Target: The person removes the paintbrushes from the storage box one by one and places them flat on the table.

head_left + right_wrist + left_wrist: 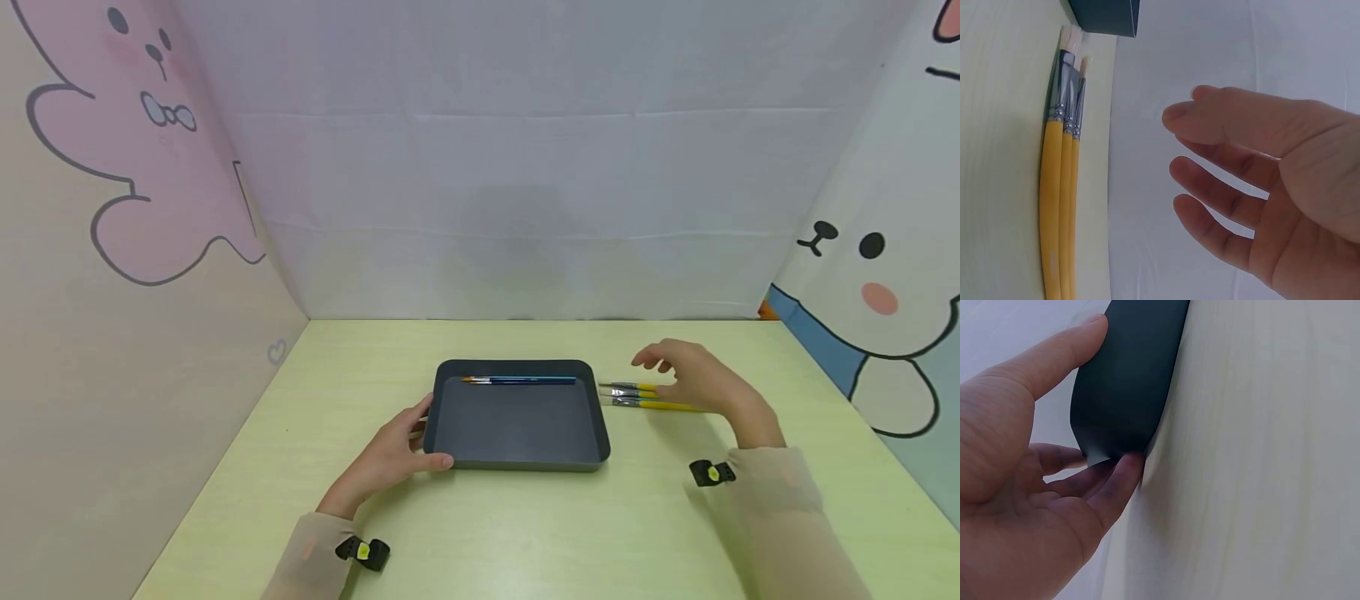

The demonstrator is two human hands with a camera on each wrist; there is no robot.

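A dark grey rectangular tray (517, 433) lies on the table. My left hand (393, 450) holds its left near corner, the thumb on the near wall and the fingers along the left side; the left wrist view shows fingertips low on the tray wall (1129, 369). Inside the tray, toward its far side, rests a blue-handled paintbrush (532, 381) with a brownish tip. Three yellow-handled paintbrushes (1057, 169) with pale bristles lie side by side right of the tray. My right hand (693, 379) hovers above their handles, fingers loosely bent and holding nothing.
The pale wooden table (517, 533) ends at a white cloth backdrop (525, 208). Cartoon-printed panels stand along the left side (172, 358) and right side (885, 333). Each sleeve carries a small black strap at the wrist.
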